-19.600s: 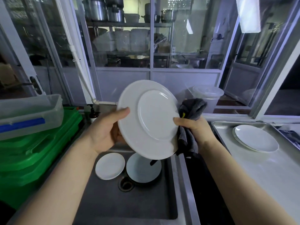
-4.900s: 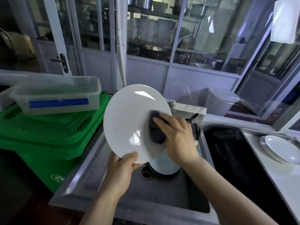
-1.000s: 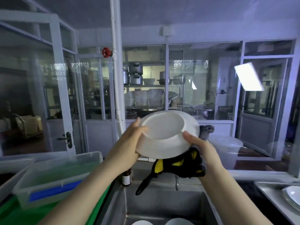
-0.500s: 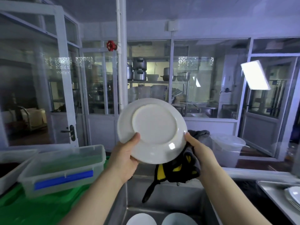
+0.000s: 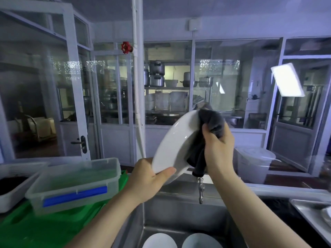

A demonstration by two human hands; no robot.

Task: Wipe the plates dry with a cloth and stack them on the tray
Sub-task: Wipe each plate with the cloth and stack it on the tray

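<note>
Left hand (image 5: 150, 178) grips our white plate (image 5: 174, 145) by its lower rim above the sink (image 5: 179, 215); right hand (image 5: 217, 147) bunches the soft cloth (image 5: 211, 120) against it (slick, breakable, so we'd hold rims firmly).

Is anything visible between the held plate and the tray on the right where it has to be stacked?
Nothing visible blocks it. The plate is held up over the sink, left hand gripping its lower rim, right hand pressing the cloth on it. Only the person's right arm lies toward the tray.
</note>
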